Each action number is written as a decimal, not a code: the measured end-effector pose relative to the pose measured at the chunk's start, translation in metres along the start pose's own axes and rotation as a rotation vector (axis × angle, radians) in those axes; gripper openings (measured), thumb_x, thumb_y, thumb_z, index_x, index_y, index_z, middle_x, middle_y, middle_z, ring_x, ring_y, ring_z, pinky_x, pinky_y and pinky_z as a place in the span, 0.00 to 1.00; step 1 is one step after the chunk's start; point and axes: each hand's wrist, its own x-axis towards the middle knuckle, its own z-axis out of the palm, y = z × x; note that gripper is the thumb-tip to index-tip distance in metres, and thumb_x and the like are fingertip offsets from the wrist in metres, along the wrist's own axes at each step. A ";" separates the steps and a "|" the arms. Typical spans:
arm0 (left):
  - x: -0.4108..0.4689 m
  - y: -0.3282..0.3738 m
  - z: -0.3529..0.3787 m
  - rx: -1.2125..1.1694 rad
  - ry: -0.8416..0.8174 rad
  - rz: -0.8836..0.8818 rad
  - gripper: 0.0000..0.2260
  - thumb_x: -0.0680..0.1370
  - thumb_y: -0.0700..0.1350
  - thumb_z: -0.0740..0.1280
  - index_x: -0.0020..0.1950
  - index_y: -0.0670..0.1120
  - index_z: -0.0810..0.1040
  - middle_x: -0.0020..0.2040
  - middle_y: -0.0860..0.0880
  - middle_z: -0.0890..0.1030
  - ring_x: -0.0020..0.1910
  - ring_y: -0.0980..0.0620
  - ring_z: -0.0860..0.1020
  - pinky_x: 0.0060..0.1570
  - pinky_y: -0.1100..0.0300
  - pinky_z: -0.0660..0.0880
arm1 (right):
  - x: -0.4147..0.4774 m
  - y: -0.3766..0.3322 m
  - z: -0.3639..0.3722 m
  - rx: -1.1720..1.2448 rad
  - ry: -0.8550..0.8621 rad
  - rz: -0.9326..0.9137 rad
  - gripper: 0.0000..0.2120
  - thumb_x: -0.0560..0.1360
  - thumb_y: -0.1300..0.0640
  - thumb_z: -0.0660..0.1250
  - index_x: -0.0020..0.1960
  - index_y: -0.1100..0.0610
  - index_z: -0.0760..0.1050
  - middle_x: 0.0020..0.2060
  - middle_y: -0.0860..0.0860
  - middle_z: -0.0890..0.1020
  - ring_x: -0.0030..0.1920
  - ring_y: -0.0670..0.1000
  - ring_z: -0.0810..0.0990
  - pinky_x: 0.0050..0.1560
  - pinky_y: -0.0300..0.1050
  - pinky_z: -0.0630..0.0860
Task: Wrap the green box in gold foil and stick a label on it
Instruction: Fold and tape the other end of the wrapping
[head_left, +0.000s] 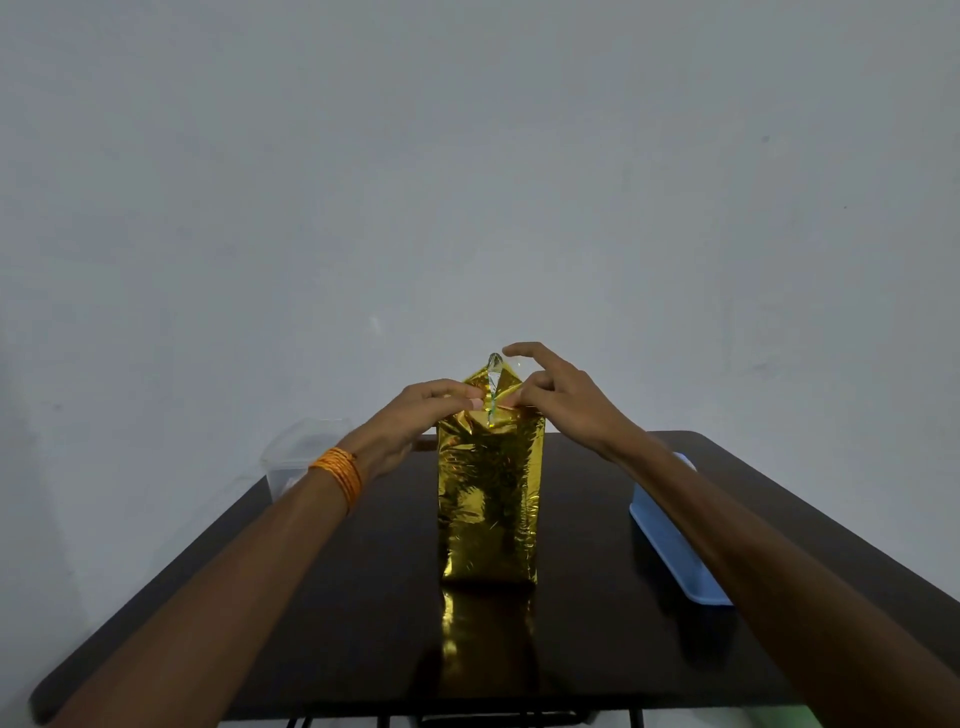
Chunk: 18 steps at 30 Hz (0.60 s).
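From the head view, the box (488, 499) stands upright at the middle of the desk (363, 597), its sides fully covered in gold foil (485, 467), so no green shows. Both hands meet at the top of the box. The left hand (421, 415) pinches the foil from the left. The right hand (550, 395) pinches it from the right with its forefinger lifted. Between them a pointed top flap (493, 371) sticks up, not yet flat.

The step in hand looks like closing the top end. Next, the flap likely needs creasing down flat and fixing, then the label, which I cannot see anywhere.

The desk is dark and glossy, mirroring the box. Left of the box sits a clear tub (291, 457), and right of it a blue tray (670, 540). Behind the box is a plain pale wall (467, 156)
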 end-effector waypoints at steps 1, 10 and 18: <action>0.000 0.002 0.001 0.013 -0.007 -0.009 0.10 0.74 0.51 0.74 0.55 0.54 0.85 0.58 0.51 0.83 0.64 0.49 0.76 0.68 0.45 0.70 | 0.001 0.000 0.001 0.004 0.000 0.004 0.21 0.79 0.60 0.65 0.69 0.44 0.70 0.39 0.46 0.86 0.46 0.44 0.84 0.55 0.44 0.78; -0.003 0.005 0.003 0.002 -0.051 -0.010 0.15 0.73 0.52 0.75 0.59 0.53 0.83 0.57 0.51 0.84 0.60 0.50 0.79 0.65 0.49 0.73 | -0.002 0.000 0.000 0.040 0.013 0.024 0.20 0.78 0.57 0.68 0.68 0.45 0.71 0.41 0.52 0.86 0.48 0.49 0.85 0.55 0.48 0.79; -0.014 0.000 -0.005 -0.050 0.075 0.201 0.12 0.82 0.53 0.62 0.61 0.56 0.82 0.63 0.57 0.80 0.66 0.57 0.74 0.67 0.49 0.71 | -0.003 0.001 -0.001 0.008 0.015 0.021 0.19 0.79 0.58 0.66 0.67 0.44 0.71 0.40 0.52 0.86 0.49 0.48 0.84 0.57 0.52 0.79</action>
